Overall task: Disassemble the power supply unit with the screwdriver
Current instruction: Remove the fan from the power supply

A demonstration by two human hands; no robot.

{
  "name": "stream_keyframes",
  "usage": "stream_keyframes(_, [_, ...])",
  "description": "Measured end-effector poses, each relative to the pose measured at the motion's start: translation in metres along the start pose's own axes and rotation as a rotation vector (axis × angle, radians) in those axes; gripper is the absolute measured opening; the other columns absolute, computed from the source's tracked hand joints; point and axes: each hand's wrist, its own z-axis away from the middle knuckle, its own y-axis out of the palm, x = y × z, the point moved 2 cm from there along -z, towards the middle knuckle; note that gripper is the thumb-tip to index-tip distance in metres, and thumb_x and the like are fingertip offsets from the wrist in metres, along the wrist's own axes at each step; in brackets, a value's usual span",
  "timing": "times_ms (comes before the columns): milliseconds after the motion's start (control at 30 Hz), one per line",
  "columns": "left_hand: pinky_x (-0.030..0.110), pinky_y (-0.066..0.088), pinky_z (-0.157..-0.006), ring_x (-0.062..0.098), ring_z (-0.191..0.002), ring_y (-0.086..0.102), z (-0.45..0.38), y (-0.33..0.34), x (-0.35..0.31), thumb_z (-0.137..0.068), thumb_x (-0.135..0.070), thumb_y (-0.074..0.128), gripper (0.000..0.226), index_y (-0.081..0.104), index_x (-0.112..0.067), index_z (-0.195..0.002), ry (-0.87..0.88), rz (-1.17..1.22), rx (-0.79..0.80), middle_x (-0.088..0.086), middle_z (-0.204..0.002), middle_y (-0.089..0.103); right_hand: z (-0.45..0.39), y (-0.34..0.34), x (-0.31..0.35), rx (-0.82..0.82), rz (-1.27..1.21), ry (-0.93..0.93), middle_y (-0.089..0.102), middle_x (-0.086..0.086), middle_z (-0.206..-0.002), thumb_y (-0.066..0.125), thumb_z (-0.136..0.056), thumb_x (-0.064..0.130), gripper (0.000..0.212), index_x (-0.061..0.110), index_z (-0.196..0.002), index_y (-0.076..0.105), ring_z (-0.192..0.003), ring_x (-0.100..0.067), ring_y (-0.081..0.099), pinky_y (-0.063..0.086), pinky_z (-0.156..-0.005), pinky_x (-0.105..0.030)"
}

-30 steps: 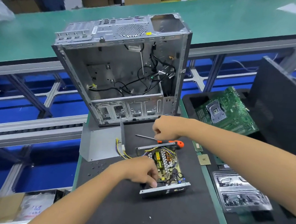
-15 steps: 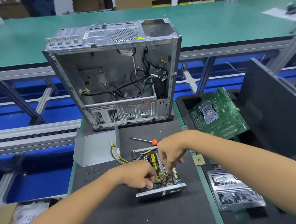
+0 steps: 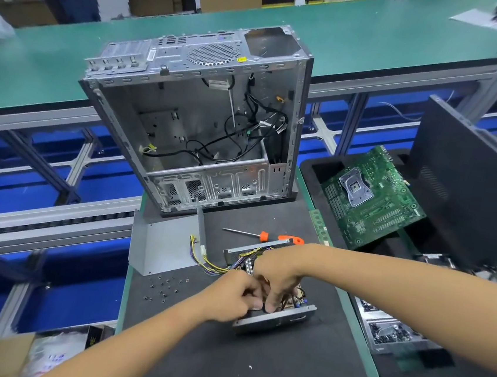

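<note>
Head view: power supply unit [image 3: 273,318], cover off, sits near centre of bench [image 3: 252,373]. Both hands dig into it: left hand [image 3: 231,298] and right hand [image 3: 277,279] curl fingers round circuit board. Screwdriver [image 3: 262,236] lies idle just beyond. Board likely light, stiff, fragile; lift by edges. Hands hide board and remaining fasteners.
</note>
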Motion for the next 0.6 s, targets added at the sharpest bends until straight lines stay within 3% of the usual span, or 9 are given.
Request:
stream_keyframes(67, [0.008,0.031,-0.051,-0.005,-0.051,0.044,0.000,0.002,0.000,-0.082,-0.006,0.064,0.007,0.068,-0.006,-0.076,-0.006,0.038,-0.020,-0.017,-0.057,0.052,-0.002,0.003,-0.003,0.033,-0.131,0.008,0.066,-0.010,-0.082,0.077,-0.082,0.017,0.023,0.003,-0.097,0.067,-0.065,-0.029,0.066,0.059,-0.067,-0.038])
stream_keyframes(167, [0.013,0.036,-0.054,0.005,-0.057,0.046,-0.001,0.000,0.002,-0.082,-0.014,0.068,0.005,0.071,-0.012,-0.078,-0.025,0.038,-0.042,-0.008,-0.062,0.057,-0.004,0.004,-0.008,0.036,-0.213,0.026,0.062,-0.008,-0.076,0.075,-0.084,0.014,0.025,-0.003,-0.101,0.068,-0.055,-0.020,0.057,0.053,-0.060,-0.030])
stream_keyframes(300, [0.013,0.037,-0.054,0.003,-0.055,0.046,-0.002,-0.002,0.005,-0.082,-0.019,0.070,0.007,0.072,-0.013,-0.079,-0.033,0.052,-0.026,-0.012,-0.060,0.056,-0.003,0.005,-0.008,0.023,-0.220,0.017,0.064,-0.011,-0.082,0.075,-0.084,0.014,0.022,-0.001,-0.100,0.071,-0.058,-0.021,0.057,0.053,-0.060,-0.030])
stream_keyframes(467, [0.017,0.041,-0.058,0.006,-0.059,0.050,0.003,0.000,0.009,-0.082,-0.021,0.072,0.009,0.065,-0.016,-0.079,-0.028,0.111,-0.025,-0.004,-0.069,0.061,-0.003,0.013,-0.009,0.011,-0.234,0.027,0.063,-0.010,-0.086,0.072,-0.087,0.016,0.025,0.000,-0.106,0.069,-0.070,-0.024,0.060,0.052,-0.053,-0.023])
stream_keyframes(533, [0.015,0.040,-0.056,0.002,-0.055,0.048,0.008,-0.001,0.012,-0.081,-0.021,0.074,0.017,0.058,-0.023,-0.076,-0.031,0.158,-0.018,-0.008,-0.066,0.058,-0.001,0.018,-0.008,0.002,-0.240,0.030,0.061,-0.006,-0.078,0.070,-0.088,0.016,0.019,0.001,-0.100,0.069,-0.067,-0.022,0.059,0.051,-0.051,-0.022])
stream_keyframes(600, [0.012,0.037,-0.055,-0.003,-0.054,0.046,0.013,-0.003,0.016,-0.080,-0.022,0.074,0.017,0.058,-0.026,-0.075,0.014,0.115,0.015,-0.012,-0.067,0.056,0.001,0.022,-0.006,-0.023,-0.217,0.050,0.057,-0.002,-0.068,0.069,-0.089,0.017,0.013,0.007,-0.082,0.066,-0.059,-0.020,0.056,0.049,-0.051,-0.024])
